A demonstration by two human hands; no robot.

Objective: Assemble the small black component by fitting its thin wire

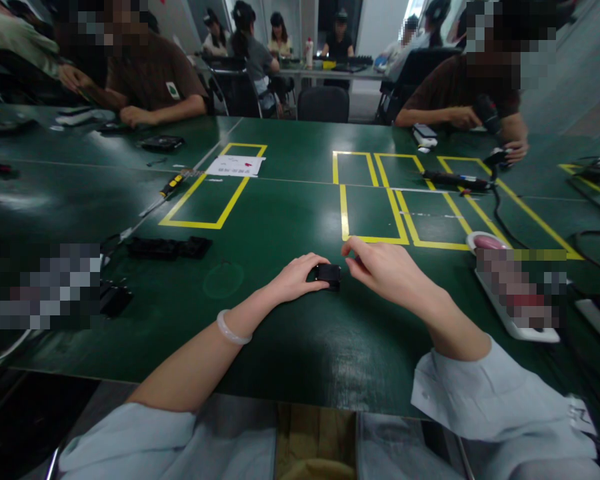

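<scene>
The black block is clamped between thumb and fingers of the left hand, at the table. The right hand is held just beside it, apart from block and left hand, its fingers loosely bent, thumb and forefinger parted. Beyond and left of the left hand, a black strip and a screwdriver are laid; beyond the right hand, rectangles are marked in yellow tape.

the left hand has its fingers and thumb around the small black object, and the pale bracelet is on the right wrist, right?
Not quite: the head view shows the pale bracelet on the left wrist. The left hand does have its fingers and thumb around the small black object.
</scene>
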